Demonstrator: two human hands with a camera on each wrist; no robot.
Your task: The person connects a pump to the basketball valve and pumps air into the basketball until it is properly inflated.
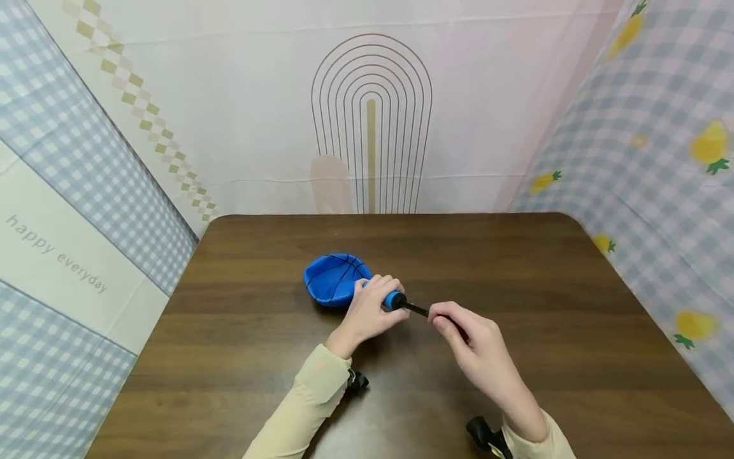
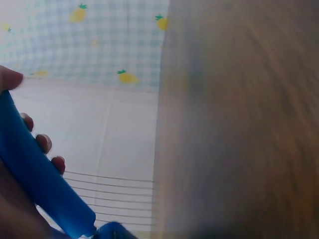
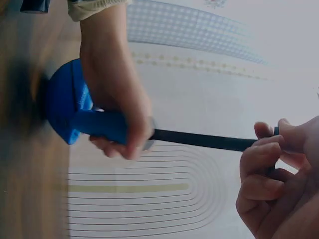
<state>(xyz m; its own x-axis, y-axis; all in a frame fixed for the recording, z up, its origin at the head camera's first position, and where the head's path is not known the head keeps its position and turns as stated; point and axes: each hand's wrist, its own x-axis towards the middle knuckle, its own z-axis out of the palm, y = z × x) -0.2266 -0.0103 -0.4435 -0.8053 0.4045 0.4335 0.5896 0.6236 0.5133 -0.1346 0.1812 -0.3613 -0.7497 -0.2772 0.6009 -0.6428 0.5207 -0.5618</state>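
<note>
A blue ball with black seam lines (image 1: 332, 277) lies caved in like a bowl on the table. My left hand (image 1: 369, 312) grips the blue barrel of a hand pump (image 1: 392, 299) beside the ball. In the left wrist view the barrel (image 2: 40, 169) slants down toward a bit of blue at the bottom edge. The pump's black rod (image 3: 204, 140) is drawn out of the barrel. At its far end, the fingers of my right hand (image 1: 478, 347) curl round the handle, mostly hiding it. In the right wrist view the barrel's tip meets the ball (image 3: 60, 99); the exact joint is unclear.
The brown wooden table (image 1: 229, 357) has rounded far corners. Behind it hangs a pale cloth with an arch pattern (image 1: 371, 127). Checked cloths stand at both sides, the right one (image 1: 648, 159) printed with yellow fruit. Black wrist devices (image 1: 487, 437) sit near both cuffs.
</note>
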